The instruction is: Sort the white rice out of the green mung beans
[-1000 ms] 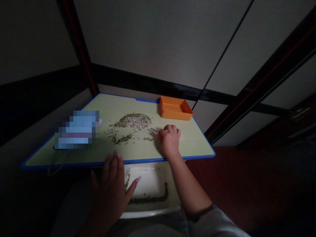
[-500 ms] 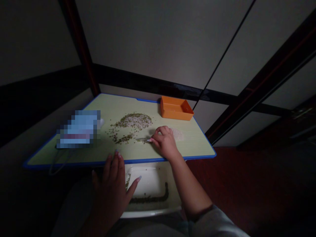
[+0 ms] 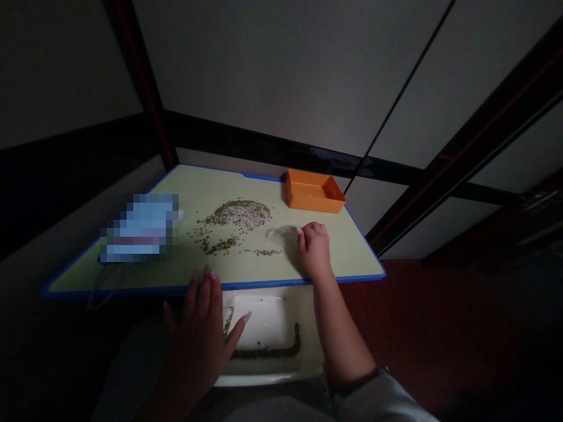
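Head camera looks down on two bare hands at a pale green cutting board [image 3: 281,264] with a blue rim. Three patches of small green beans lie on the board, all to the left of the right hand [image 3: 314,249]: a rounded mound [image 3: 237,214] mixed with white grains, a smaller cluster [image 3: 220,245] nearer the front edge, and a thin row [image 3: 266,252] just beside the right hand's fingers. That hand rests on the board with its fingers curled down; whether it grips anything, the view cannot tell. Beside it lies a faint translucent patch [image 3: 281,234]. The left hand [image 3: 197,334] is open, fingers spread and pointing up, with its fingertips at the board's near rim, well apart from the beans. Below the board sits one white tray [image 3: 264,322], a line of dark beans [image 3: 268,351] along its inside. One orange tray [image 3: 314,192] stands at the board's far edge. One blue object [image 3: 141,228] at the left is too blurred to name.
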### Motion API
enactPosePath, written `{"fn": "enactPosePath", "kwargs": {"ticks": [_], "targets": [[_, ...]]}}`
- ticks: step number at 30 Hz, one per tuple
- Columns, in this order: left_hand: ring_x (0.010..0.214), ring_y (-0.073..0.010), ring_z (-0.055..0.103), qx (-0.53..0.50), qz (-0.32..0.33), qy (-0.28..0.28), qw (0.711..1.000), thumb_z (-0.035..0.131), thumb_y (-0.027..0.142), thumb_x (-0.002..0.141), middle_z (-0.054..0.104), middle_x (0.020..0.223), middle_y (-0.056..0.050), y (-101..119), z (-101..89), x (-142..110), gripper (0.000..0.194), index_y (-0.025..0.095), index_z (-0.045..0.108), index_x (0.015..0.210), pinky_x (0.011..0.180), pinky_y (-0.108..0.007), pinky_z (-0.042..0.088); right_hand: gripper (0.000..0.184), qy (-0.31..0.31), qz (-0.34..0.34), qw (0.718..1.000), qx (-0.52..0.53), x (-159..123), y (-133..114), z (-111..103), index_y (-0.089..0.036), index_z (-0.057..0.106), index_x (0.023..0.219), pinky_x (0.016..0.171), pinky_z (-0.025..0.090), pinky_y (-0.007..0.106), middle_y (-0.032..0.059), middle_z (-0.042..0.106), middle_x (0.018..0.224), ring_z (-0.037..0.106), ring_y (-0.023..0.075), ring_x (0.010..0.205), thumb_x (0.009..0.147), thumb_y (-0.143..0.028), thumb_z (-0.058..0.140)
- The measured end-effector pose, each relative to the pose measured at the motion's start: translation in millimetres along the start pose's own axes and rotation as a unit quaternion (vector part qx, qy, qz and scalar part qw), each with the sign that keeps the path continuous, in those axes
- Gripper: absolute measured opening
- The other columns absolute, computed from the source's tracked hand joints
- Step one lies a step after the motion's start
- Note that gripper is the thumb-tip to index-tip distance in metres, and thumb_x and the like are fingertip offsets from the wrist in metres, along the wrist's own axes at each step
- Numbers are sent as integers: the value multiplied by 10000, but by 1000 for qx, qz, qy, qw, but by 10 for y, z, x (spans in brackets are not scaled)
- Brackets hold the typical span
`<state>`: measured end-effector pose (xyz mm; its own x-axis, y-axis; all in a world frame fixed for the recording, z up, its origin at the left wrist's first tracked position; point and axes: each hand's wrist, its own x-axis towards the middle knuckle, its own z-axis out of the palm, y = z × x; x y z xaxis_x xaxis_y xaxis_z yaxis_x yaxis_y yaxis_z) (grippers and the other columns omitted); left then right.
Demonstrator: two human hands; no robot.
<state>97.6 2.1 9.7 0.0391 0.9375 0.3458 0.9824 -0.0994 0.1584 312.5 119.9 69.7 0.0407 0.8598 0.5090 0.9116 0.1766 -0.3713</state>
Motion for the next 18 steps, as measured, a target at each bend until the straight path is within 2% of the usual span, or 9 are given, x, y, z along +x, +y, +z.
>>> {"fn": "enactPosePath", "kwargs": {"ticks": [2,7,18], "targets": [[1461,-334,168,2,-3,2,1000,282,474,889,266,1558,-211,-2,5,-3,768,81,5,1489,1113,-699,147,274,-18,14,1000,3,13,63,-1,-177,644,819,816,351,320,84,612,912,477,219,919,962,-250,422],[1460,-330,173,7,-3,10,1000,290,477,885,274,1556,-205,-12,13,-7,778,92,-11,1490,1125,-683,141,276,-58,-22,998,23,2,165,-28,-200,649,868,810,335,317,70,615,975,470,219,962,977,-297,414],[1452,-348,193,10,-2,13,1000,298,479,880,272,1556,-207,-15,32,-8,788,95,-20,1490,1105,-699,169,248,-110,-54,992,17,-41,102,-80,-191,642,821,844,312,318,49,619,974,464,206,1000,959,-314,477]]}}
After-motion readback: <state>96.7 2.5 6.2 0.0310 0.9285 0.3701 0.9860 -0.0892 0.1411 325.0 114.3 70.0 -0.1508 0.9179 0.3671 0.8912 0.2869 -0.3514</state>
